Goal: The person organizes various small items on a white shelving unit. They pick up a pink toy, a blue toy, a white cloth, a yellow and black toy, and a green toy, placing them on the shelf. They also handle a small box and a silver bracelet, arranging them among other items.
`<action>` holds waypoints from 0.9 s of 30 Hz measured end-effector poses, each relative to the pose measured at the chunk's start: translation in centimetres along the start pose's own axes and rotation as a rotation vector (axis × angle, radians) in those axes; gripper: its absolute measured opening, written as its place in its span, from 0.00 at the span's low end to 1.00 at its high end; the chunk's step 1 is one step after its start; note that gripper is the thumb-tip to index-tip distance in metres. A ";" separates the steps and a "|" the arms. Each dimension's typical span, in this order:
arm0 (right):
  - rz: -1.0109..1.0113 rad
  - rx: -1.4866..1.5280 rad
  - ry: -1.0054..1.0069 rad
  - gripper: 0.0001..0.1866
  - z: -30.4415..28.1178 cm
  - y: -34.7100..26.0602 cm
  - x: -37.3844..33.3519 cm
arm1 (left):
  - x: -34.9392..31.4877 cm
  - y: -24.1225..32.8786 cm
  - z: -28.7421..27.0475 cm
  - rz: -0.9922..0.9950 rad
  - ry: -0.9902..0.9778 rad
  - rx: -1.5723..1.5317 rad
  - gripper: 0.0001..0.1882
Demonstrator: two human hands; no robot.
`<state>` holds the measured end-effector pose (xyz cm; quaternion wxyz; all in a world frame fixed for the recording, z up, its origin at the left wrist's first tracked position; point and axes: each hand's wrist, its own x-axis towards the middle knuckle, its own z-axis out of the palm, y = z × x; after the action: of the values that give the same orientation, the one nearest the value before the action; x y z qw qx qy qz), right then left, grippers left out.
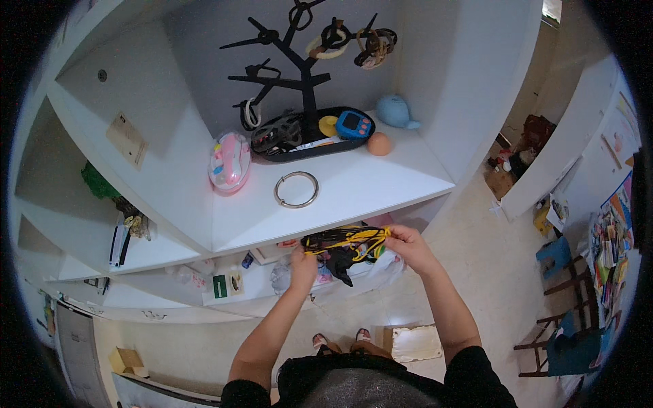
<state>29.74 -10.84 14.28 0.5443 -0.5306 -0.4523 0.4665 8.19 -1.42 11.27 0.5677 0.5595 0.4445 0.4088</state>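
Note:
Between my two hands stretches a bundle of black and yellow cords, held level just in front of the shelf edge. My left hand is closed on its left end. The fingers of my right hand pinch the yellow strands at the other end. A black cloth-like piece hangs below the cords; I cannot tell if it is joined to them. On the white shelf above lies a silver ring-shaped bangle, apart from both hands.
Behind the bangle stand a black tree-shaped stand hung with hair ties, a pink-and-white case, a blue handheld device, a blue whale-shaped thing and an orange ball. A cardboard box lies by my feet. Chairs stand right.

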 end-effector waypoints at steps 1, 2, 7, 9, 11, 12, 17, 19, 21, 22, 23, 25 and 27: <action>-0.030 0.020 0.047 0.13 -0.6 1.4 -0.1 | -0.1 0.2 -0.8 0.016 0.006 -0.110 0.10; -0.070 -0.007 0.082 0.12 -0.4 1.4 -0.4 | -0.1 0.6 -1.7 0.113 -0.092 -0.171 0.12; 0.247 -0.080 0.084 0.15 0.4 5.5 -1.8 | -2.4 5.7 -3.3 -0.009 -0.175 -0.175 0.11; 0.221 -0.208 0.021 0.17 1.3 6.2 -2.3 | -2.9 6.7 -3.7 0.001 -0.222 -0.049 0.10; 0.154 -0.298 -0.041 0.29 1.9 5.4 -2.3 | -3.6 7.8 -3.4 -0.002 -0.253 -0.097 0.09; 0.039 -0.282 -0.046 0.33 2.8 4.4 -2.5 | -4.0 8.2 -3.1 0.007 -0.258 -0.074 0.09; -0.266 -0.032 -0.154 0.39 9.2 1.4 -3.5 | -5.5 7.9 -2.4 -0.145 -0.391 -0.041 0.10; 0.132 -0.178 -0.344 0.32 10.6 -0.1 -3.6 | -5.6 6.7 -3.0 -0.149 -0.369 -0.090 0.10; 0.118 -0.127 -0.295 0.21 10.3 1.1 -3.2 | -5.5 6.1 -3.3 -0.067 -0.275 -0.144 0.11; 0.179 -0.098 -0.241 0.19 9.5 1.2 -3.3 | -5.2 6.2 -3.7 0.000 -0.219 -0.188 0.13; 0.245 -0.069 -0.195 0.18 9.0 0.7 -3.4 | -5.0 6.2 -4.5 -0.053 -0.237 -0.261 0.14; 0.128 -0.028 0.004 0.14 7.1 0.9 -3.9 | -4.1 5.5 -6.1 -0.157 -0.297 -0.409 0.19; 0.063 -0.044 0.023 0.14 5.9 -0.7 -3.9 | -3.6 3.0 -7.9 -0.252 -0.441 -0.185 0.32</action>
<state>23.37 -13.74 15.13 0.5227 -0.5617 -0.4390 0.4674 -0.25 -2.64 14.59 0.7459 0.5209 0.3371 0.2420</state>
